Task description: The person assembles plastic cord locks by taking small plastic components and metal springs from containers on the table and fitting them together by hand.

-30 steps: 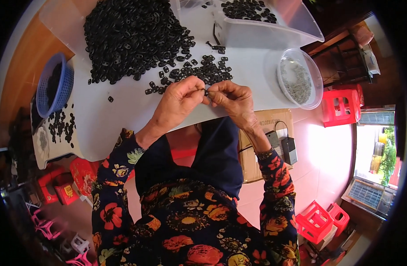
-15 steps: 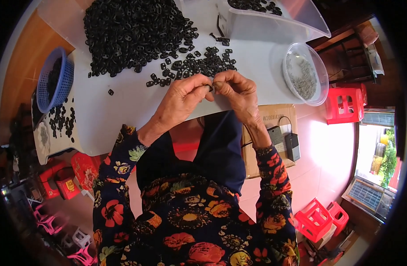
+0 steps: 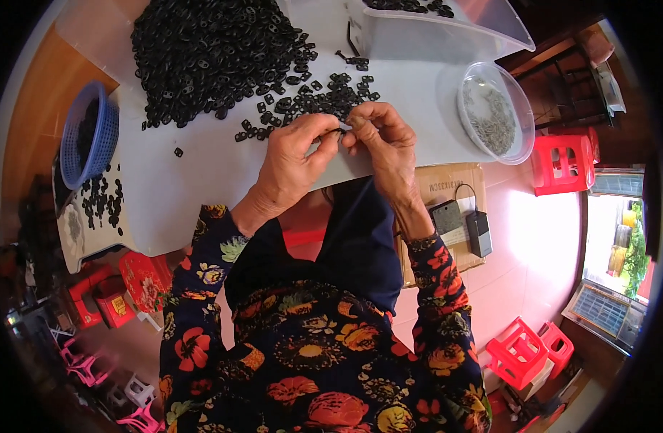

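Note:
My left hand (image 3: 297, 160) is pinched closed on a small black plastic piece (image 3: 338, 130), of which only a bit shows at the fingertips. Right beside it, my right hand (image 3: 389, 144) has its thumb and forefinger pressed together near that piece. Whatever sits between those fingers is too small to make out. Both hands are above the table's near edge. Just beyond them lies a loose scatter of black two-holed pieces (image 3: 324, 99), joined to a large heap (image 3: 212, 58) of the same kind. To the right stands a round clear tub (image 3: 525, 148) holding many small silvery metal bits (image 3: 494, 124).
A clear plastic bin (image 3: 432, 36) with black pieces stands at the far right of the white table (image 3: 180, 195). At left are a blue basket (image 3: 70, 162) and scattered black parts (image 3: 102, 202). A cardboard box (image 3: 458, 263) and red stools (image 3: 562, 164) are on the right.
The fingertips of both hands have shifted slightly around the small black piece, and the right hand's lower fingers have curled in. The whole view has moved a little.

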A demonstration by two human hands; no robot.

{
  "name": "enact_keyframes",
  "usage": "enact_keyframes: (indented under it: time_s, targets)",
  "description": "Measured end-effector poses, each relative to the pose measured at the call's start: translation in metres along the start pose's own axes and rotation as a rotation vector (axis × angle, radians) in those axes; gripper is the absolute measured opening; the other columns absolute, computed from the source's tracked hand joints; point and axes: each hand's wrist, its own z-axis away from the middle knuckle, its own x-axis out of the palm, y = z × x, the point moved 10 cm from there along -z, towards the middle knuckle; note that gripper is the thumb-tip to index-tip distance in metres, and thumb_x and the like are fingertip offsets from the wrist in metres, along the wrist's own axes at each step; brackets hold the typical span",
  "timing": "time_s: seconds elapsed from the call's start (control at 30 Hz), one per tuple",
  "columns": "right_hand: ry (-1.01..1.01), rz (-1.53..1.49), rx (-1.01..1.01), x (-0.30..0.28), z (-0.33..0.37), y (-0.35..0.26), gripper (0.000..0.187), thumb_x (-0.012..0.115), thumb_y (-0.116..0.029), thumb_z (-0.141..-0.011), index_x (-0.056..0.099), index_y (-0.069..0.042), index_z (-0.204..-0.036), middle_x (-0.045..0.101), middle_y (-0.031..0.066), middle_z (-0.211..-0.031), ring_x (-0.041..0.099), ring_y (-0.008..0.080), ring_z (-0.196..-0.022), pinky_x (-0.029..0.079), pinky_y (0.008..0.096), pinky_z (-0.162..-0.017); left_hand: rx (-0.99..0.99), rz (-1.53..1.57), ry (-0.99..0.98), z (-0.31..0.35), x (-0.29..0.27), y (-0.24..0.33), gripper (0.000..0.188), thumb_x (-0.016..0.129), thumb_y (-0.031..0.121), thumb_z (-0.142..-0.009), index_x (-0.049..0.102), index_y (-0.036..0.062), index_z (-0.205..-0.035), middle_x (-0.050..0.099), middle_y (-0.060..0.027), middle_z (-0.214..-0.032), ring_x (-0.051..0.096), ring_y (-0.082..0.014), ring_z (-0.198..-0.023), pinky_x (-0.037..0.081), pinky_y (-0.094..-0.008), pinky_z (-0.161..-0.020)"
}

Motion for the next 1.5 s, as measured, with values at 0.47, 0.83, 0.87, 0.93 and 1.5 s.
enact_keyframes:
  time_s: [0.47,0.83,0.87,0.93,1.5]
  targets:
    - [0.016,-0.086,-0.105,0.005,-0.001,0.0,0.013,0.06,-0.002,-0.089,0.059,-0.001,-0.101,0.061,0.0014,-0.088,0.057,0.0067,-0.072,0.048,0.0206,-0.066,0.194,-0.197,0.026,0.0,0.004,0.026,0.014,0.055,0.0,-0.084,0.054,-0.0044,-0.097,0.058,-0.0131,-0.078,0.059,-0.026,-0.073,0.048,-0.0357,-0.064]
    - [-0.012,-0.042,-0.165,0.004,0.006,-0.006,0.015,0.061,0.0,-0.087,0.058,-0.001,-0.101,0.061,0.0015,-0.09,0.057,0.0064,-0.078,0.048,0.0215,-0.074,-0.467,0.736,-0.131,0.007,0.031,-0.036,0.011,0.059,0.011,-0.09,0.06,0.0026,-0.096,0.062,-0.001,-0.082,0.058,-0.0075,-0.076,0.047,-0.0218,-0.066]
    - [0.008,-0.045,-0.182,0.002,0.007,-0.008,0.015,0.061,0.0,-0.086,0.058,-0.001,-0.101,0.061,0.0015,-0.09,0.057,0.0065,-0.079,0.048,0.0218,-0.075,-0.459,0.746,-0.123,0.007,0.031,-0.035,0.011,0.059,0.011,-0.089,0.06,0.0022,-0.096,0.062,-0.0012,-0.082,0.058,-0.0076,-0.076,0.047,-0.0219,-0.067]
    - [0.022,-0.046,-0.164,-0.003,0.004,-0.003,0.016,0.061,0.001,-0.086,0.057,-0.001,-0.101,0.061,0.0015,-0.091,0.057,0.0068,-0.08,0.048,0.0222,-0.076,-0.442,0.72,-0.123,0.007,0.029,-0.034,0.011,0.059,0.01,-0.089,0.061,0.0018,-0.095,0.062,-0.0013,-0.082,0.058,-0.0073,-0.075,0.047,-0.0221,-0.067]
    - [-0.253,-0.025,-0.071,0.009,-0.004,-0.001,0.026,0.056,0.008,-0.085,0.05,-0.001,-0.108,0.056,0.0015,-0.093,0.054,0.0081,-0.088,0.045,0.0235,-0.084,-0.432,0.365,-0.111,0.006,0.013,-0.039,0.012,0.052,0.006,-0.087,0.06,-0.0015,-0.091,0.056,0.002,-0.074,0.05,-0.0038,-0.066,0.042,-0.0196,-0.059]
